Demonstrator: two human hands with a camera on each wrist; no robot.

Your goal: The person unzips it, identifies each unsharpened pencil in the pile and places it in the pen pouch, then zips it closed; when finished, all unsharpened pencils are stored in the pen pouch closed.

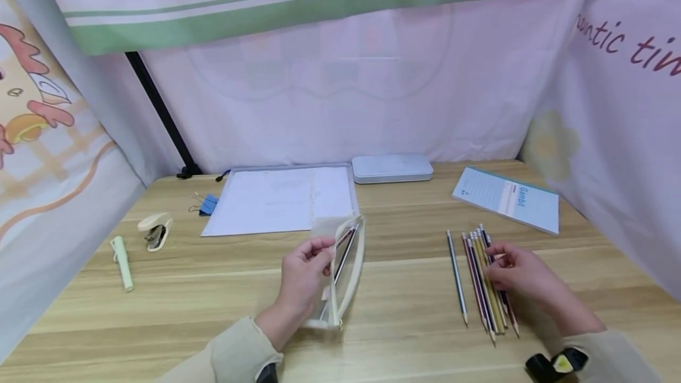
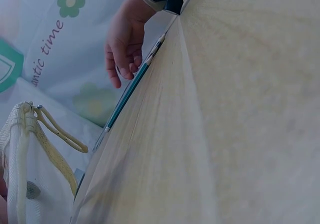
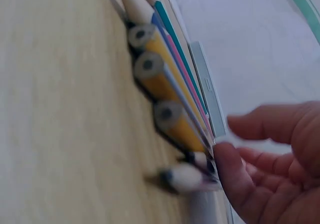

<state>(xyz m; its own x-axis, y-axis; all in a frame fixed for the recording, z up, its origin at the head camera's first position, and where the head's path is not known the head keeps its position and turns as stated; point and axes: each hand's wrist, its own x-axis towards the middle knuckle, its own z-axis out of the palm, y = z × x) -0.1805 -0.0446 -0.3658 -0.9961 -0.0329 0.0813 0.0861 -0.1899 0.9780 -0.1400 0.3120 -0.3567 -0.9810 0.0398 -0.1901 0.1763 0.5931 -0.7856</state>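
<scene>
Right hand (image 1: pixel 518 273) pinches one pencil from the row of pencils (image 1: pixel 481 279) lying on the desk (image 1: pixel 213 306); left hand (image 1: pixel 303 276) grips the mesh pouch (image 1: pixel 346 265) open. Best lift one pencil cleanly, tip first toward the opening

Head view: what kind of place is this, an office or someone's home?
Probably a makeshift study or craft desk, screened off by printed cloth: a wooden table with pencils, a notepad, a stapler, and cartoon curtains hung close around it.
</scene>
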